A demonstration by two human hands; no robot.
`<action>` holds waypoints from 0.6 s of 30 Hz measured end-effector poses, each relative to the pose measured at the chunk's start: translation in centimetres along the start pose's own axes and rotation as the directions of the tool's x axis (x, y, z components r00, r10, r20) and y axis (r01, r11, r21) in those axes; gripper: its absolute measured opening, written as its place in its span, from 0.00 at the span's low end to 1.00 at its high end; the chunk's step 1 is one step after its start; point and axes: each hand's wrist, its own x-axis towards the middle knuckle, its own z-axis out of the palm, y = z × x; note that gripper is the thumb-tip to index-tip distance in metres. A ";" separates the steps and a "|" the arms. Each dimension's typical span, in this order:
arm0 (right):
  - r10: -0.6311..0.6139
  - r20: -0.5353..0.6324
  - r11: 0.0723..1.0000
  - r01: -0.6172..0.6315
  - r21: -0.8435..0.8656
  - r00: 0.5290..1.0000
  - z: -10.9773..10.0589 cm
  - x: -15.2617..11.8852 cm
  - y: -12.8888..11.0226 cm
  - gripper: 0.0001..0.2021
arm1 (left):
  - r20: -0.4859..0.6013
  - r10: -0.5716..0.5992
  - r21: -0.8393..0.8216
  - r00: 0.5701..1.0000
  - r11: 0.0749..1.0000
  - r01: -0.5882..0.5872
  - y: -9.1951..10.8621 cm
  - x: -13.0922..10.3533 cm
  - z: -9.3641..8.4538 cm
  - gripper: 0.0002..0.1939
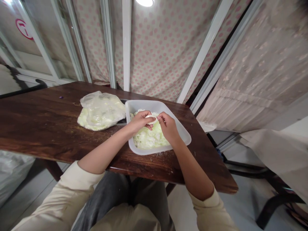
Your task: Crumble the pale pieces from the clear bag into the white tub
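Over a white plastic tub (183,134), both hands are close together with a small whitish piece (151,119) between them. My left hand (141,120) is closed around the piece, its thumb lying along the top. The fingers of my right hand (166,124) pinch the same piece at its right end. Under the hands the tub holds a heap of pale green and white soft pieces (150,138), whose kind I cannot make out. Left of the tub lies a clear plastic bag (102,110) full of similar pale green stuff.
The dark wooden table (48,128) carries the tub and bag, with small pale crumbs near its front edge. Behind it stand white-framed panes with a dotted curtain (156,54). A black metal chair frame (271,199) is at the right, on the floor.
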 end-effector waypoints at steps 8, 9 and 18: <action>0.103 -0.159 0.995 -0.103 0.007 0.982 -0.2 0.1 0.7 0.11 | 0.057 0.036 -0.006 0.998 0.999 -0.036 -0.2 0.1 -0.1 0.15; 0.127 -0.186 0.992 -0.126 0.020 0.974 -0.2 0.2 0.8 0.11 | 0.056 0.031 -0.017 0.998 0.999 -0.031 -0.3 0.2 -0.1 0.14; 0.349 -0.174 0.874 -0.253 0.414 0.921 0.0 0.4 0.9 0.11 | 0.062 -0.047 -0.005 0.997 0.999 0.048 -0.6 0.3 0.0 0.08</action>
